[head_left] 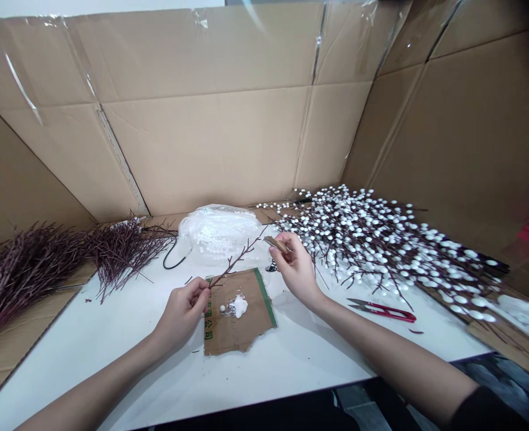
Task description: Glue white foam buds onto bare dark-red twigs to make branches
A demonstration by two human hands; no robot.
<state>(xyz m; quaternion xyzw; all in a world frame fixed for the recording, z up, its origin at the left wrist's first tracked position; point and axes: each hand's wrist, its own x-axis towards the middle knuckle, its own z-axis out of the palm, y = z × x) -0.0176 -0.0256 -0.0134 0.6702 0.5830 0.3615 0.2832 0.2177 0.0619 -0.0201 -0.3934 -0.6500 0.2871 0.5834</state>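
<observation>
White counter (89, 323), creased cardboard wall (210, 143) behind its far edge, another cardboard panel (480, 137) beyond its right edge, shiny tape (200, 19) near the wall's top

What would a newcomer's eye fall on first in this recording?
Probably the big heap of twigs dotted with white buds, at the right of the white table. Next, the bare branched twig in the left hand, near mid-picture, with the right hand pinching a small brown piece by its tip.
</observation>
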